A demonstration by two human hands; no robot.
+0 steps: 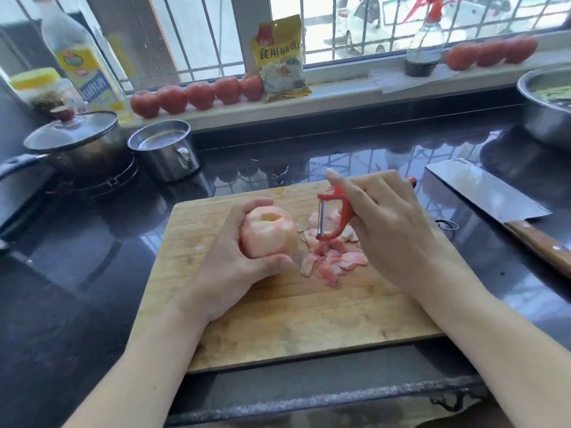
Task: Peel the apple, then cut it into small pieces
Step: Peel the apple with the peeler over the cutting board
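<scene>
From the head view, the board [293, 319] lies at the centre of the frame on a dark counter [77, 273]; it serves as the work surface, so both hands meet over its upper half. The left hand [234, 267] wraps the apple [267, 233] just left of centre, fingers curled over the top and thumb pressed under the near side; the hold steadies the fruit and leaves its right flank bare toward the blade. The apple looks almost wholly peeled, pale with faint pink streaks, its hollow end turned up; whether it rests on the board or is lifted just off it I cannot tell. The right hand [383, 230] grips the red peeler [335, 216] just right of the apple, fingers closed round the handle, forefinger stretched forward; the blade stands nearly upright, apart from the fruit, likely between strokes. Peels [333, 257] lie heaped on the board beneath the peeler, where they would fall from that side of the apple. A cleaver [488, 193] rests on the counter at the right edge of the frame, wooden handle toward the person, within reach for the cutting that is not yet begun; I judge the peeling close to done. At upper left stand a lidded pan [74, 134] and a steel pot [163, 149]; along the sill [340, 97] at the top sit tomatoes [197, 95], a yellow packet [282, 60] and bottles.
</scene>
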